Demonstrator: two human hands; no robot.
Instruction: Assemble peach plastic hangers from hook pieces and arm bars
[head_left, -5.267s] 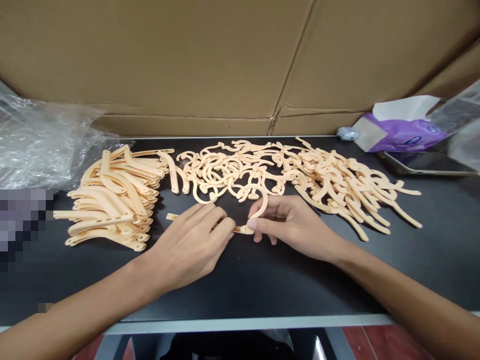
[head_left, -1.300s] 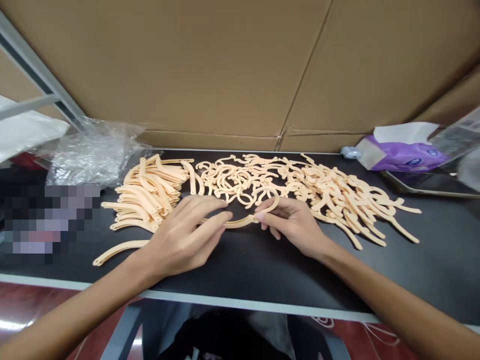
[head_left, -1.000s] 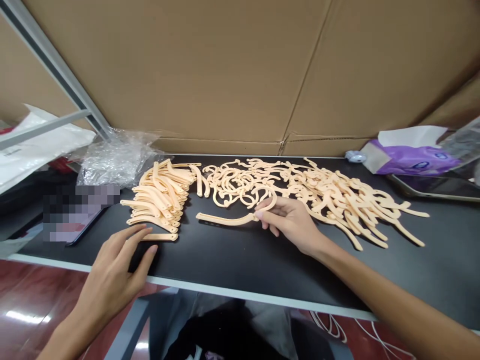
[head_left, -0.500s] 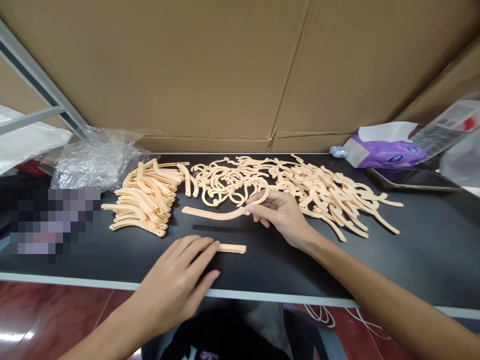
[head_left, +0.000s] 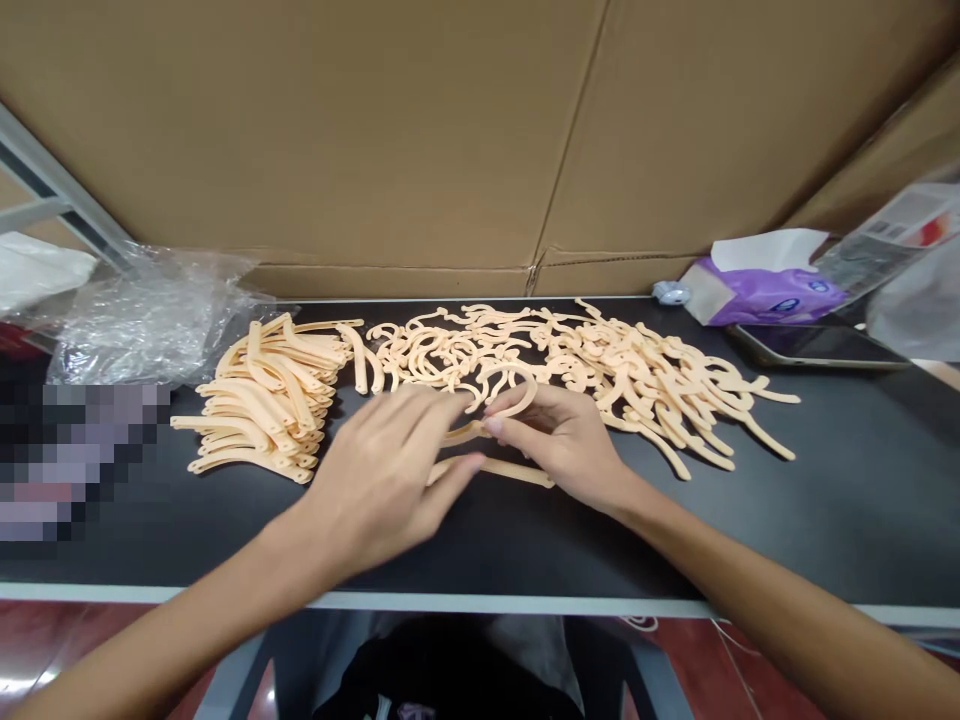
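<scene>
Hook (head_left: 532, 392), just one, sits in right hand (head_left: 581, 445).

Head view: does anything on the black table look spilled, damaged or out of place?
No spill or damage is visible. One slim beige strip juts leftward past the rest of the curved beige strip stack, leaving that edge slightly uneven.

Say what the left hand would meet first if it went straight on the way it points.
Probably the curved hook held in the right hand, though the depth between is unclear.

Smooth plastic strips (head_left: 251, 410), matt tabletop (head_left: 847, 480), brown cardboard (head_left: 315, 130)
</scene>
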